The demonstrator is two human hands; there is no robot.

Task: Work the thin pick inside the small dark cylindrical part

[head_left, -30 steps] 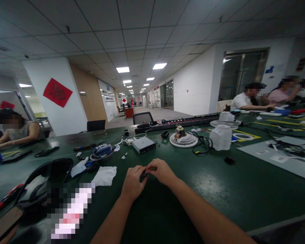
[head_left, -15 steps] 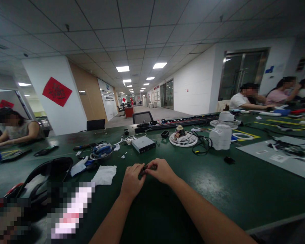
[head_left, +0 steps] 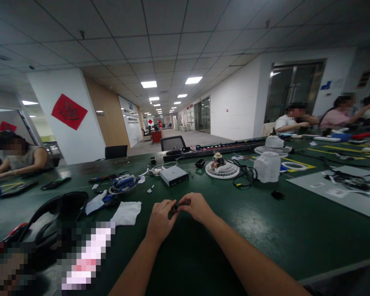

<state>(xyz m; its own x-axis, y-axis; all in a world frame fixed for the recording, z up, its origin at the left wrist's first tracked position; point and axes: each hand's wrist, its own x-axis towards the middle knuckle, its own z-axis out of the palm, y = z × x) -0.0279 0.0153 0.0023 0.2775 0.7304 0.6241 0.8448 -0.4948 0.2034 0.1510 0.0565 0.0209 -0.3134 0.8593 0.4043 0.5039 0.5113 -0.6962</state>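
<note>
1. Small dark part (head_left: 174,208): one, held up between my hands over the middle of the worktop (head_left: 259,226), nearer its near edge than its far edge. Its make and outline are too small to tell.
2. My left hand (head_left: 161,220): one, fingers curled and thumb brought in, closed about the part from its left.
3. My right hand (head_left: 197,208): one, thumb and forefinger pinched together at the part's right end. A dark bit shows among these fingers; I cannot tell whether it belongs to the same piece.
4. White cloth (head_left: 126,213): one, crumpled flat, left of my left hand, towards the worktop's left side.
5. Black curved band (head_left: 84,201): one, standing arched beyond the cloth, nearer the left side.
6. Silver box (head_left: 174,176): one, dark-fronted, beyond my hands towards the far edge.
7. Black open tray (head_left: 200,163): one, small, right of the silver box.
8. White round grille (head_left: 222,169): one, lying flat, a motor-like assembly on top.
9. White housing (head_left: 267,167): one, upright, right of the grille; black cable (head_left: 247,181) heaped between.
10. Black scrap (head_left: 278,195): one, nearer the near edge than the housing.
11. Grey panel (head_left: 314,177): one, flat by the worktop's right side, wiring on it.
</note>
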